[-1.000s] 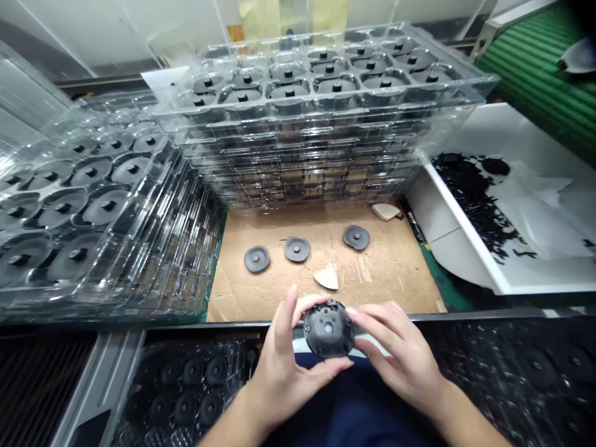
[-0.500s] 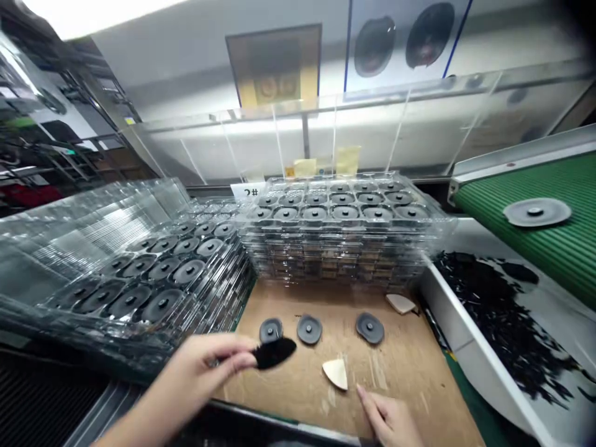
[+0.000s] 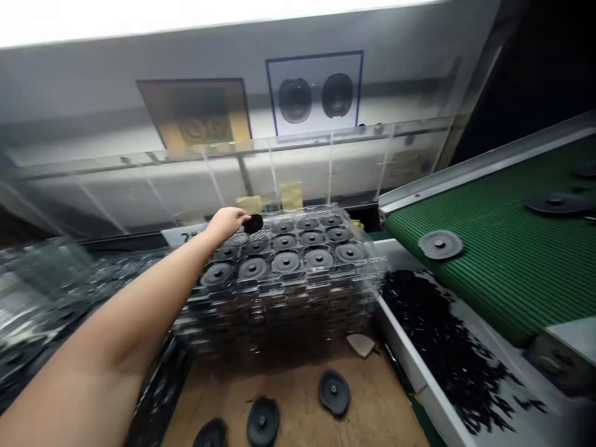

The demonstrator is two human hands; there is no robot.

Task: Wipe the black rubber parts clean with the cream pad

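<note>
My left arm reaches far forward over the stack of clear plastic trays. My left hand pinches a round black disc and holds it over the back left of the top tray, whose pockets hold several grey discs. My right hand is out of view. Three loose grey discs lie on the brown cardboard near the bottom edge.
A green ribbed conveyor belt at the right carries grey discs. A white bin below it holds black scraps. More clear trays blur at the left. A clear acrylic shelf and posters stand behind.
The view has tilted up. My left hand has carried the black disc from low over the cardboard up and forward to the back of the tray stack. My right hand has left the view.
</note>
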